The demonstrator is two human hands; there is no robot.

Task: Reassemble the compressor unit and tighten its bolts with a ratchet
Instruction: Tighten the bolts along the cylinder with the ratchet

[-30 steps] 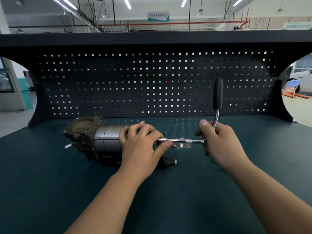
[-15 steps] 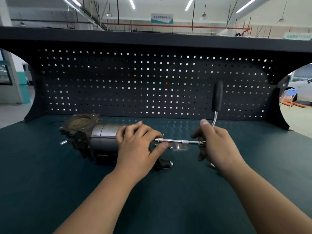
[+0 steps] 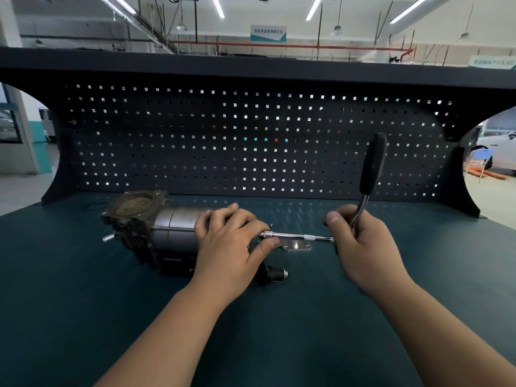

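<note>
Grey compressor [image 3: 167, 230] lies under left fingers [image 3: 223, 219]; right fingers [image 3: 344, 217] grip ratchet [image 3: 372, 166].

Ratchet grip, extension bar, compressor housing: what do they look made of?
Ratchet grip: matte black with no shine, likely rubber or plastic.
Extension bar: bright polished metal with a knurled band, probably chromed steel.
Compressor housing: dull grey metal cylinder with a soft, brushed-looking sheen.

An industrial workshop: dark workbench [image 3: 83, 303] with pegboard back [image 3: 195, 141], strip-lit ceiling [image 3: 217, 7], hanging signs [image 3: 268, 33].
</note>
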